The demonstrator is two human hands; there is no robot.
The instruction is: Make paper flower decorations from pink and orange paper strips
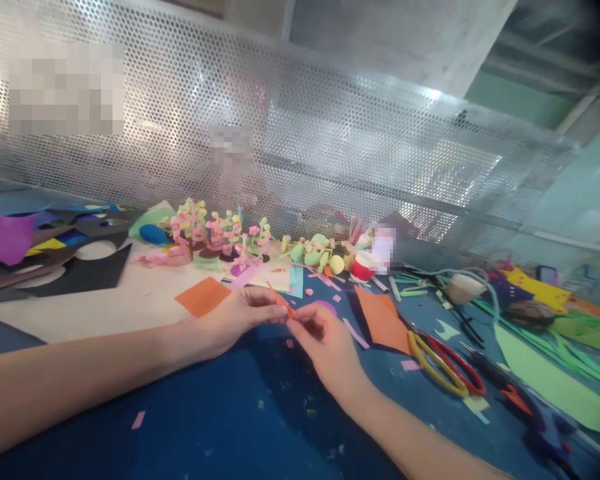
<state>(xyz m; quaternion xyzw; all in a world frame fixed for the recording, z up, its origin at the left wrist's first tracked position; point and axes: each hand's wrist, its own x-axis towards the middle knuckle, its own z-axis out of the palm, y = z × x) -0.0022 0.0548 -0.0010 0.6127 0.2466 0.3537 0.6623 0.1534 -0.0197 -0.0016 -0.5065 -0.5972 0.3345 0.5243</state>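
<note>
Between the fingertips of both hands is a small strip of orange paper (291, 311), partly hidden by the fingers. My left hand (247, 313) pinches its left end, and my right hand (324, 335) pinches the other end close by. Just behind my left hand lies an orange paper sheet (201, 296). A second orange sheet (381, 319) is to the right of my right hand, with scissors (443, 363) with one yellow and one red handle touching its edge.
Pink and green paper flowers (220, 233) stand at the back by a perforated metal screen (300, 140). A glue gun (530, 407) lies at right near a light green sheet (555, 380). Dark foam offcuts (97, 270) pile up at left. Pink scraps (139, 419) dot the blue table (205, 427).
</note>
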